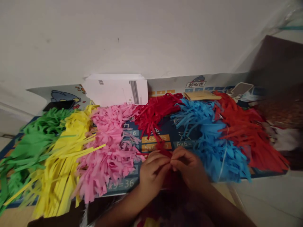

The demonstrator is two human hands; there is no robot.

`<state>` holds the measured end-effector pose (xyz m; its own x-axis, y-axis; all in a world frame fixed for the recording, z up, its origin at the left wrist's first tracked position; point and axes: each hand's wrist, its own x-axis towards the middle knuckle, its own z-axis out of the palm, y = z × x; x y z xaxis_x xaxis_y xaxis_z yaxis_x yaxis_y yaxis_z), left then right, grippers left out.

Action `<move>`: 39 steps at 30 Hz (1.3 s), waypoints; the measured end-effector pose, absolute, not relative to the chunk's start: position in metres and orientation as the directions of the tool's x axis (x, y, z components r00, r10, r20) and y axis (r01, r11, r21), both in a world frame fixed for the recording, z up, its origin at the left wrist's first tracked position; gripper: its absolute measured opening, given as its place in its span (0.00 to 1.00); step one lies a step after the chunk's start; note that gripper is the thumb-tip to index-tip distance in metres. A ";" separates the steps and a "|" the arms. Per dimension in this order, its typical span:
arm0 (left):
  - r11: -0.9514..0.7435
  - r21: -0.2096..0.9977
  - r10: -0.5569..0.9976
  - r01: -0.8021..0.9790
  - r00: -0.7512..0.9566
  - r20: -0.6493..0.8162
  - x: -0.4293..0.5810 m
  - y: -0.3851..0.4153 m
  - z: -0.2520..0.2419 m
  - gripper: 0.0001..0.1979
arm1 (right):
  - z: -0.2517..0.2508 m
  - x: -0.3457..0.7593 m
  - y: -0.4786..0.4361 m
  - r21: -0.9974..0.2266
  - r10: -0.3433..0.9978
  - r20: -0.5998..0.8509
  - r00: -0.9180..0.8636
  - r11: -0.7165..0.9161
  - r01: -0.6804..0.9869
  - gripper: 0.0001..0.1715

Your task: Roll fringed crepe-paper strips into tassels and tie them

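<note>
Green fringe over mat's left edge, yellow fringe spilling past front edge, pink fringe beside, bare mat midway, left hand and right hand at front edge, fingertips pinched together on red paper, dark, blurred, partly hidden, then blue fringe.

Red fringed paper: cut into many narrow strips, loose and tangled, splayed in several directions. The rear mass lies on the printed mat, between pink fringe and blue fringe. A few strips trail forward from it. A nearer red portion is pinched at the fingertips of the left hand and right hand; more red shows below them, in shadow. Blur hides whether both portions join.
</note>
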<state>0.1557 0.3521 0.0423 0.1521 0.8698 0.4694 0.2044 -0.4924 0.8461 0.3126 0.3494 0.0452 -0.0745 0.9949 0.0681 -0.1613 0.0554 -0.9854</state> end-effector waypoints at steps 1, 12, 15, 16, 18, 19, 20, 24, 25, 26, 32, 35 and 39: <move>-0.477 0.858 0.877 0.190 0.162 0.452 0.154 0.353 0.041 0.04 | 0.049 0.321 0.353 -0.991 0.991 0.120 -0.061 0.116 -0.069 0.08; 0.037 0.950 0.998 -0.310 -0.032 -0.050 0.144 0.362 0.036 0.13 | 0.049 0.431 0.480 -0.002 0.988 -0.134 -0.076 0.076 0.997 0.13; -0.010 0.999 0.999 -0.036 0.034 0.011 0.142 0.359 0.035 0.14 | 0.048 0.421 0.487 0.050 0.985 -0.148 -0.085 0.094 0.994 0.12; -0.026 0.999 0.997 0.035 0.077 0.024 0.141 0.358 0.036 0.14 | 0.052 0.420 0.484 0.056 0.985 -0.145 -0.090 0.099 0.994 0.12; -0.072 0.988 0.988 0.136 0.145 0.052 0.138 0.359 0.039 0.12 | 0.064 0.420 0.472 0.064 0.989 -0.117 -0.092 0.100 0.993 0.13; -0.104 0.979 0.984 0.175 0.163 0.075 0.137 0.359 0.041 0.11 | 0.071 0.420 0.463 0.037 0.992 -0.085 -0.096 0.099 0.994 0.13; -0.141 0.968 0.978 0.208 0.180 0.104 0.136 0.360 0.043 0.11 | 0.076 0.418 0.451 -0.019 0.993 -0.047 -0.111 0.110 0.994 0.13; -0.275 0.924 0.945 0.266 0.250 0.209 0.139 0.362 0.049 0.09 | 0.077 0.388 0.392 -0.593 0.949 0.126 -0.289 0.305 0.745 0.10; -0.292 0.916 0.939 0.276 0.264 0.220 0.140 0.362 0.050 0.09 | 0.072 0.377 0.379 -0.685 0.941 0.154 -0.303 0.322 0.653 0.10; -0.305 0.908 0.935 0.287 0.273 0.227 0.141 0.362 0.051 0.09 | 0.067 0.366 0.368 -0.754 0.940 0.178 -0.292 0.321 0.573 0.10; -0.364 0.869 0.919 0.335 0.283 0.276 0.142 0.361 0.051 0.10 | 0.040 0.338 0.349 -0.920 0.984 0.145 -0.098 0.171 0.352 0.09; -0.396 0.842 0.908 0.365 0.292 0.301 0.141 0.362 0.050 0.09 | 0.038 0.339 0.349 -0.957 0.998 0.066 -0.023 0.070 0.283 0.09; -0.441 0.805 0.887 0.396 0.332 0.322 0.142 0.362 0.050 0.10 | 0.036 0.340 0.344 -0.965 0.999 0.040 0.036 0.030 0.259 0.09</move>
<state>0.1417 0.3618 0.0498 0.3318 0.8865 0.3225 0.3961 -0.4412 0.8053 0.3396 0.3441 0.0358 0.0363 0.9985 0.0404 0.2595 0.0296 -0.9653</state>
